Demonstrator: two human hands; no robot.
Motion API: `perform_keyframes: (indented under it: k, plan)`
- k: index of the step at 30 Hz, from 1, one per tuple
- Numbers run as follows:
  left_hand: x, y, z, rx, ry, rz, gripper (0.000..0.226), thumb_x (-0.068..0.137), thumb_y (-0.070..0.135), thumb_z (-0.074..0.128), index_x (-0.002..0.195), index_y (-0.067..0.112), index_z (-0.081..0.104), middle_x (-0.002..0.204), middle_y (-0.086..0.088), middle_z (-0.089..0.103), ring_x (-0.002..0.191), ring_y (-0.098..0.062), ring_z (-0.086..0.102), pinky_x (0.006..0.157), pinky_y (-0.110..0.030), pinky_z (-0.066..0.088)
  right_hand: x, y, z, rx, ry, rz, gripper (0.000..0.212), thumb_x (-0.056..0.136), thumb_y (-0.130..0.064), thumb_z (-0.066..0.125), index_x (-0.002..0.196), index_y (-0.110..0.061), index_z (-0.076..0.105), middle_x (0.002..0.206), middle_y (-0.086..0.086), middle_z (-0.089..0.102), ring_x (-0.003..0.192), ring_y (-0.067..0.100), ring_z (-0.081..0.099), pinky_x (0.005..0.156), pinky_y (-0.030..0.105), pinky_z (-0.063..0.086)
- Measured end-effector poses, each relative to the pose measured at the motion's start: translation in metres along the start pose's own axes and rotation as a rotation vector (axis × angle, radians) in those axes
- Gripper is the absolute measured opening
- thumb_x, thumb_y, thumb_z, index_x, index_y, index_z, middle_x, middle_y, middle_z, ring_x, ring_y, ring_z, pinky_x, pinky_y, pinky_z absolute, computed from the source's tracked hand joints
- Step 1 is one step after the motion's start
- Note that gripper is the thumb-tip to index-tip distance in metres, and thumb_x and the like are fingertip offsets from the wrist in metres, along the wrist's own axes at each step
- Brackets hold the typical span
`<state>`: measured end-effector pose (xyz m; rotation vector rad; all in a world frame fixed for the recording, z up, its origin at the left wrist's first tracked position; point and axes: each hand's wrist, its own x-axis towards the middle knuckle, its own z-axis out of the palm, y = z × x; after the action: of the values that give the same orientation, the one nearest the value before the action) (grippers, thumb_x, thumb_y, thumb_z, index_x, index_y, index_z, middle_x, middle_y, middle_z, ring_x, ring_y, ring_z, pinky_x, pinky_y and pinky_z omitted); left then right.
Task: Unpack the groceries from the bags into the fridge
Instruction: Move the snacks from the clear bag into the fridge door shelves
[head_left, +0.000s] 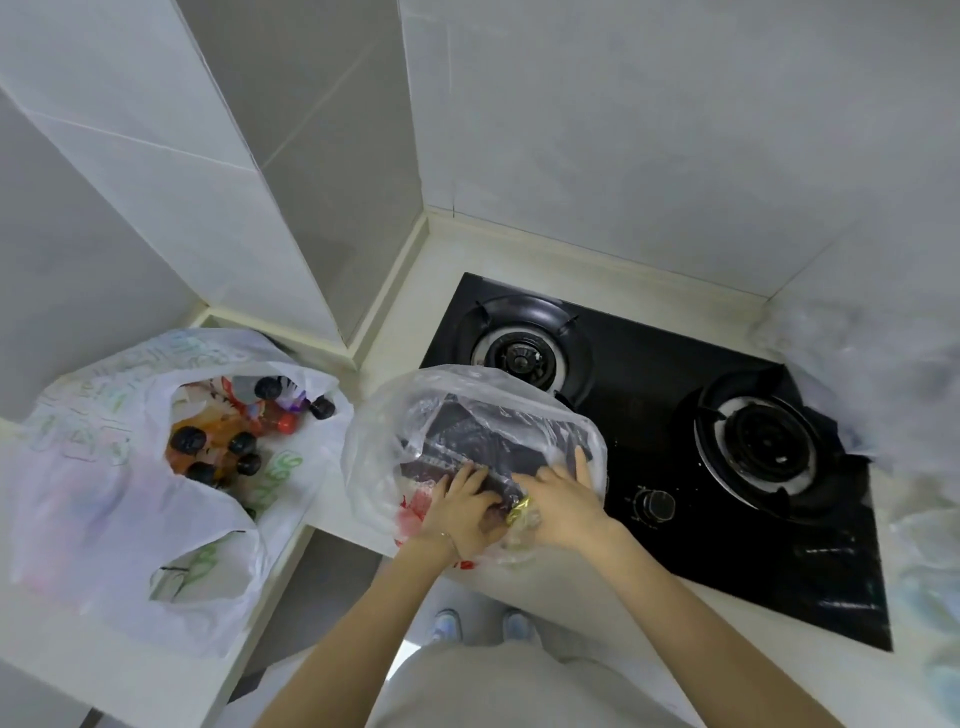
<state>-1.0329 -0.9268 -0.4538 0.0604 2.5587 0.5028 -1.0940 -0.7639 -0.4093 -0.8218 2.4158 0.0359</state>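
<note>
A clear plastic bag (415, 415) stands on the counter in front of me, partly over the stove's left edge. Inside it lie dark flat packets (467, 434). My left hand (462, 512) and my right hand (558, 506) both rest at the bag's near side, fingers curled into the plastic around its gathered mouth, where a gold twist tie (519, 506) shows between them. To the left, an open white shopping bag (130, 467) holds several bottles with dark caps (218, 447) and orange contents.
A black two-burner gas stove (727, 467) fills the counter to the right, with a knob (655, 503) close to my right hand. More crumpled plastic (883, 374) lies at the far right. Tiled walls (623, 130) close in behind; the counter edge (280, 551) steps back at left.
</note>
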Motion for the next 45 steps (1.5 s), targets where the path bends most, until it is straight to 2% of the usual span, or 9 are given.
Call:
perform_keyframes:
  k: [6,12,19,22,25,30,33,37,45]
  plan:
    - [-0.002,-0.003,0.001,-0.055,-0.036,0.016,0.058,0.091,0.056,0.05,0.139,0.024,0.047,0.161,-0.001,0.008,0.149,-0.02,-0.006,0.118,-0.048,-0.001,0.004,-0.005,0.012,-0.058,-0.047,0.059,0.071,0.074,-0.045,0.073,0.134,-0.018,0.047,0.132,0.005,0.046,0.138,0.025,0.025,0.113,0.057,-0.016]
    - [0.003,-0.004,0.0,-0.15,0.015,0.012,0.041,0.099,0.045,0.043,0.133,0.025,0.054,0.158,0.001,0.02,0.149,-0.02,0.001,0.118,-0.044,0.008,0.007,-0.004,0.015,0.114,0.111,0.051,0.037,0.08,-0.029,0.067,0.108,-0.02,0.045,0.119,-0.002,0.052,0.125,0.022,0.04,0.117,0.046,0.002]
    - [0.009,-0.001,0.003,-0.334,0.148,0.155,0.032,0.089,0.025,0.063,0.119,0.013,0.065,0.13,-0.005,0.056,0.128,-0.024,0.042,0.114,-0.038,0.025,0.002,-0.003,0.019,0.206,0.178,-0.002,0.027,0.082,-0.022,0.063,0.102,-0.02,0.044,0.103,-0.004,0.058,0.101,0.021,0.053,0.11,0.037,0.021]
    - [0.011,-0.001,0.005,-0.306,0.129,0.158,0.037,0.084,0.026,0.067,0.119,0.015,0.065,0.127,-0.002,0.059,0.123,-0.023,0.045,0.11,-0.035,0.029,-0.001,-0.001,0.022,0.279,0.174,-0.007,0.035,0.081,-0.025,0.065,0.1,-0.029,0.037,0.104,-0.008,0.056,0.102,0.02,0.051,0.111,0.041,0.025]
    - [0.012,-0.004,0.007,-0.295,0.134,0.122,0.032,0.081,0.027,0.068,0.11,0.014,0.063,0.118,-0.002,0.061,0.115,-0.024,0.048,0.102,-0.036,0.037,-0.004,0.001,0.016,0.307,0.1,0.001,0.062,0.077,-0.037,0.071,0.128,-0.028,0.037,0.127,-0.008,0.053,0.125,0.019,0.045,0.119,0.047,0.008]
    - [0.0,-0.003,-0.006,-0.702,0.336,0.012,0.026,0.085,0.013,0.07,0.1,0.01,0.049,0.088,0.0,0.061,0.07,-0.012,0.053,0.064,-0.023,0.042,-0.007,0.006,0.001,0.286,0.059,0.041,0.118,0.065,-0.058,0.076,0.151,-0.04,-0.003,0.155,-0.003,0.028,0.144,0.021,0.021,0.118,0.054,-0.002]
    - [-0.011,0.001,-0.022,-0.933,0.448,-0.072,0.024,0.086,0.01,0.069,0.097,0.013,0.048,0.085,0.003,0.059,0.071,-0.01,0.056,0.069,-0.034,0.048,-0.007,0.0,-0.012,0.356,0.153,0.007,0.117,0.066,-0.061,0.075,0.149,-0.044,-0.006,0.155,-0.005,0.028,0.143,0.021,0.024,0.119,0.05,0.003]
    - [-0.025,0.0,-0.043,-1.126,0.527,-0.071,0.023,0.086,0.007,0.069,0.103,0.003,0.055,0.094,0.002,0.062,0.073,0.006,0.057,0.071,-0.017,0.044,0.0,-0.018,-0.034,0.588,0.22,-0.038,0.107,0.072,-0.058,0.074,0.15,-0.044,0.003,0.153,-0.008,0.033,0.142,0.018,0.027,0.118,0.044,0.021]
    - [-0.049,-0.012,-0.076,-1.434,0.434,0.014,0.037,0.083,0.03,0.072,0.113,0.011,0.061,0.108,-0.011,0.069,0.102,-0.025,0.065,0.089,-0.039,0.054,-0.005,-0.051,-0.048,1.004,0.336,-0.09,0.09,0.076,-0.031,0.08,0.148,-0.037,0.027,0.133,-0.011,0.053,0.121,-0.001,0.049,0.103,0.025,0.039]
